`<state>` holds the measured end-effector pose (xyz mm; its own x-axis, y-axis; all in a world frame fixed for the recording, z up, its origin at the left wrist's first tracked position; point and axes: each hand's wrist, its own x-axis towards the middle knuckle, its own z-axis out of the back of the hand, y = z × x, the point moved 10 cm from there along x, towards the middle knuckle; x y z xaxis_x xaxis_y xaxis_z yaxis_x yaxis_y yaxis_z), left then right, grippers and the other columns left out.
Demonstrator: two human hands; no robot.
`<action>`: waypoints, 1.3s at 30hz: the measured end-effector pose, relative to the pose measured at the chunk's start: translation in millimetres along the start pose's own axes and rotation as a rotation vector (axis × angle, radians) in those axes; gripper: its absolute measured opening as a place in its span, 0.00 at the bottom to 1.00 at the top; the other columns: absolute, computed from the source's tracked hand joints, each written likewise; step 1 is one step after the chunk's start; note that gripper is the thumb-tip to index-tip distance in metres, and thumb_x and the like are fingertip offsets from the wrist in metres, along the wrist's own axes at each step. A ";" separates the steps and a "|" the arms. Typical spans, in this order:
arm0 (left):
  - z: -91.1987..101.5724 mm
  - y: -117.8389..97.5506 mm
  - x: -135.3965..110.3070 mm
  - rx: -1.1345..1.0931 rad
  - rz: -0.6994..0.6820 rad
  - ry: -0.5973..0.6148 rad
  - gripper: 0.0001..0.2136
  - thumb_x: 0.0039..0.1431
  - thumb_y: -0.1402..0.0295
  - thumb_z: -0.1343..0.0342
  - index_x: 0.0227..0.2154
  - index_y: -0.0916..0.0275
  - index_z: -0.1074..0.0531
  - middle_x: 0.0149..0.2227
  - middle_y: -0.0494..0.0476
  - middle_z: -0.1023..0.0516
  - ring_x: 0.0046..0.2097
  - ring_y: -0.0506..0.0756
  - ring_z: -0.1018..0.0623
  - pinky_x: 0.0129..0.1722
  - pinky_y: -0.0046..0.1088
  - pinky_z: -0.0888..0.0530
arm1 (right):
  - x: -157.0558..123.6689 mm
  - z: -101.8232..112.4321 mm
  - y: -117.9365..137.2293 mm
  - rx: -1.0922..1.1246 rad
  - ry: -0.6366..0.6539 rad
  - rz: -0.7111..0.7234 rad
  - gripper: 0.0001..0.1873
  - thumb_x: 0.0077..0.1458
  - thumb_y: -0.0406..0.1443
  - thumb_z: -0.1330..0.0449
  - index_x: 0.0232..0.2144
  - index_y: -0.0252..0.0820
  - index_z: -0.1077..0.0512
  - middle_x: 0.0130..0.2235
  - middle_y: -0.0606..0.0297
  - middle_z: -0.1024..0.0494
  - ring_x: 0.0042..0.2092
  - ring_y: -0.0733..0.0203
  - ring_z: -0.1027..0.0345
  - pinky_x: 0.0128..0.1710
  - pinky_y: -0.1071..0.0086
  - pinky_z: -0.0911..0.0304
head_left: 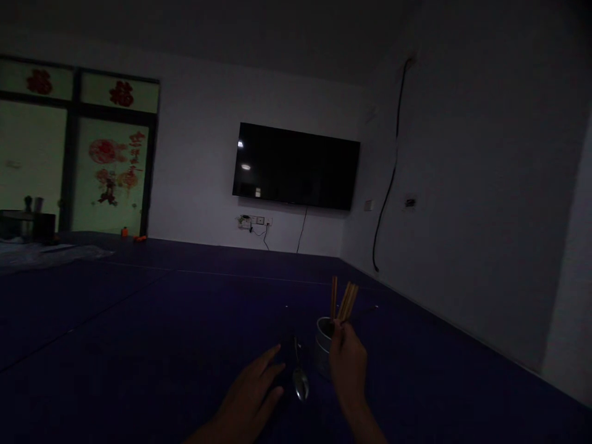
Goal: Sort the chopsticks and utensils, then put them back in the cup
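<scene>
My right hand is closed around several wooden chopsticks, their ends pointing up at the right side of a grey metal cup. Another pair of sticks rises above the cup's rim; whether these stand in the cup or belong to the held bunch I cannot tell. To the left, my left hand rests low over the dark blue table with its fingers spread and nothing in them. Between that hand and the cup lies a shiny metal spoon, bowl toward me. The room is dim, so the cup's inside is hidden.
Small thin items lie behind the cup, too dark to name. Clear plastic sheeting and small orange objects are at the far left. A white wall borders the table on the right; a television hangs ahead.
</scene>
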<state>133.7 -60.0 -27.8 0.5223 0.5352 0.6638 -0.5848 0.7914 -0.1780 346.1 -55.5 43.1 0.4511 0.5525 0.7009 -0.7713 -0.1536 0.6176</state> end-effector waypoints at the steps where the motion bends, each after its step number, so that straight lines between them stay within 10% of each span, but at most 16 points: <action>1: 1.7 -0.6 -0.3 -0.004 0.007 -0.002 0.19 0.64 0.60 0.56 0.57 0.51 0.40 0.62 0.53 0.40 0.59 0.56 0.35 0.54 0.37 0.30 | -1.0 -2.1 -1.2 -0.047 0.019 -0.014 0.29 0.61 0.49 0.64 0.34 0.38 0.29 0.31 0.54 0.23 0.30 0.54 0.29 0.30 0.67 0.43; 10: 4.8 -2.2 2.9 -0.013 0.037 0.031 0.18 0.64 0.60 0.56 0.55 0.53 0.36 0.61 0.55 0.38 0.59 0.56 0.34 0.53 0.37 0.30 | -4.6 -10.9 -6.8 -0.351 0.263 -0.154 0.20 0.61 0.41 0.56 0.36 0.41 0.26 0.30 0.57 0.22 0.31 0.57 0.27 0.26 0.70 0.45; 39: 0.6 3.2 -0.1 -0.033 0.061 0.038 0.17 0.64 0.60 0.55 0.54 0.52 0.37 0.59 0.55 0.35 0.57 0.56 0.31 0.53 0.38 0.29 | -8.1 -20.8 -13.3 -0.394 0.366 -0.168 0.22 0.60 0.43 0.56 0.32 0.39 0.25 0.30 0.51 0.22 0.32 0.50 0.25 0.28 0.66 0.39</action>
<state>131.4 -57.7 -27.9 0.5097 0.5929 0.6234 -0.5955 0.7661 -0.2417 343.4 -40.9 21.8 0.4518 0.8017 0.3914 -0.8431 0.2402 0.4811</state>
